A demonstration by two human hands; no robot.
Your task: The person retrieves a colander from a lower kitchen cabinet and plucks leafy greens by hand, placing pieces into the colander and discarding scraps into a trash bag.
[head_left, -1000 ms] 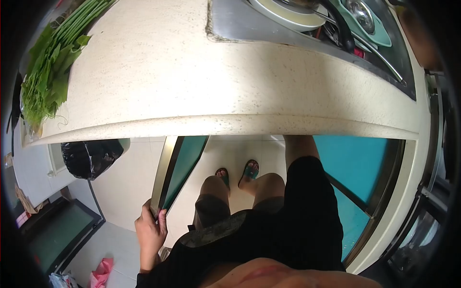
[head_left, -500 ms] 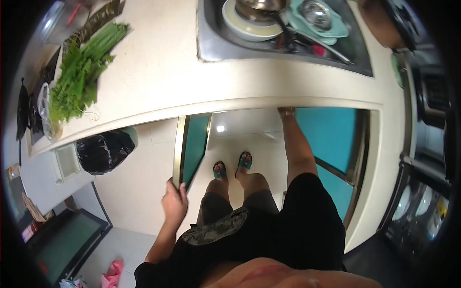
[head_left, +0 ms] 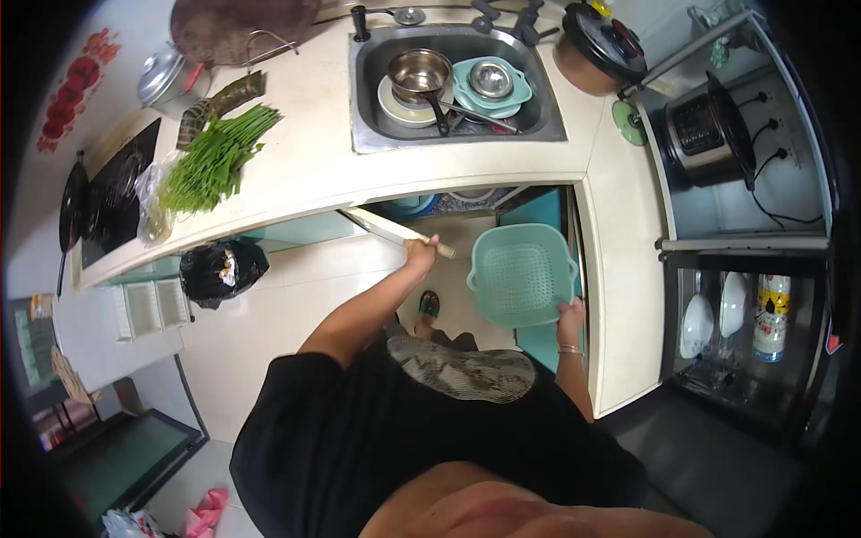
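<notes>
My right hand (head_left: 571, 321) is closed on the near right rim of a light green plastic colander (head_left: 520, 273), held in front of the open cabinet under the counter. The colander has a perforated bottom and handles at its sides; nothing lies in it. My left hand (head_left: 421, 255) grips the edge of the left cabinet door (head_left: 386, 226), which stands partly open. Beside the colander, the turquoise right door (head_left: 538, 342) is swung open too. Part of a blue basin (head_left: 414, 206) shows inside the cabinet.
On the counter, the sink (head_left: 360, 133) holds a saucepan (head_left: 420, 75), bowls and utensils. Leafy greens (head_left: 220, 161) lie to the left, near a stove (head_left: 121, 193). A black-lined trash bin (head_left: 202, 287) stands below. At right are a lidded pot (head_left: 596, 54) and a cooker (head_left: 708, 134).
My right hand has come out of the cabinet with the colander. My left hand has swung the left door inward, partway toward closed. The view has tilted up, showing the whole sink.
</notes>
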